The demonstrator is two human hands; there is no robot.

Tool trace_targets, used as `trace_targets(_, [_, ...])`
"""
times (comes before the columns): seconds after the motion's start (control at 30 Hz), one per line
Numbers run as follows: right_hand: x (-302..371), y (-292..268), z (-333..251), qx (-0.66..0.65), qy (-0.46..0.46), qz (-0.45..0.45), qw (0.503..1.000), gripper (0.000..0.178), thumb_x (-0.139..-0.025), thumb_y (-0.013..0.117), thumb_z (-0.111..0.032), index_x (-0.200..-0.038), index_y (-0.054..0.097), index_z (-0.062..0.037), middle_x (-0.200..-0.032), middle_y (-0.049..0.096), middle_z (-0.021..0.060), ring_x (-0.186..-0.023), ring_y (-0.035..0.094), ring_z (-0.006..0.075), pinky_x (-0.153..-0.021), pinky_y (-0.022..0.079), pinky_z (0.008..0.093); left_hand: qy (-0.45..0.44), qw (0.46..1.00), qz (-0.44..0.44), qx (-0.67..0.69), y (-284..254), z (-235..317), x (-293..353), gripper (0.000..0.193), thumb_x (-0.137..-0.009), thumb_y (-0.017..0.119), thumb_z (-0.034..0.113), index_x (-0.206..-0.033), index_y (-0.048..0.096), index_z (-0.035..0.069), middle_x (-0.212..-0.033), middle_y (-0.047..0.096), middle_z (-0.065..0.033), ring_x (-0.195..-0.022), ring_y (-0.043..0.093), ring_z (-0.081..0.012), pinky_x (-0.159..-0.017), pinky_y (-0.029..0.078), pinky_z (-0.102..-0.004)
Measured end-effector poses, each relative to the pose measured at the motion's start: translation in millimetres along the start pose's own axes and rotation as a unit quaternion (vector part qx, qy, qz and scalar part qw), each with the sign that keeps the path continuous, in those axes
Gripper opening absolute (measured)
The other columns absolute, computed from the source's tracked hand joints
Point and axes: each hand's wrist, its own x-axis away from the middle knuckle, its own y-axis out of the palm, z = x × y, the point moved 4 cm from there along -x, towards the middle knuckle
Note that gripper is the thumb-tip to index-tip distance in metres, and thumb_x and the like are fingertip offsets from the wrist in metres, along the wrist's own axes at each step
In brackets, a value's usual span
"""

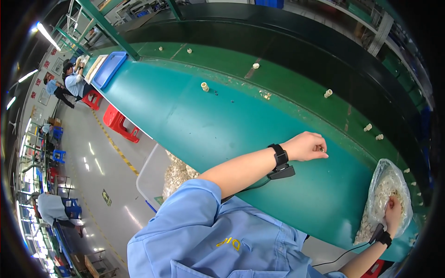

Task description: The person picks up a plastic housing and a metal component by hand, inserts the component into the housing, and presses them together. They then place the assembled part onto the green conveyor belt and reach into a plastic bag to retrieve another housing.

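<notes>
My left hand (pixel 304 146) is over the green work surface (pixel 185 120), palm down, with its fingers curled in a pinch. A small piece barely shows at the fingertips, too small to name. At the right, my right hand (pixel 393 214) reaches into an open clear plastic bag (pixel 385 170) of small cream-coloured parts (pixel 374 204). Its fingertips are sunk among the parts, so its grip is hidden. A black band with a cabled device is strapped to each wrist.
Cream fittings, such as this one (pixel 328 93), stand along the green conveyor belt (pixel 296 83) beyond. One fitting (pixel 205 86) stands on the work surface beside dark bits. A blue tray (pixel 110 69) lies far left. Below the near edge, a plastic bin (pixel 147 176) holds bagged parts. Red stools (pixel 117 121) and several people are farther left.
</notes>
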Motion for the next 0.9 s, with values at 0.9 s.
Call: trace_targets(0.9, [9,83,-300,-0.375,-0.213,-0.052,0.901,0.013,-0.084,0.070,-0.004,-0.089,0.058,-0.0015,-0.079,0.060,0.0030,-0.070,0.056,0.0093,-0.064,0.047,0.0249,-0.049,0.990,-0.001,0.134,32,-8,-5,0.024,-0.083,0.072,-0.002,-0.106,0.066,0.001,-0.096,0.068,-0.0078,-0.087,0.068,-0.0154,-0.078,0.055,-0.0253])
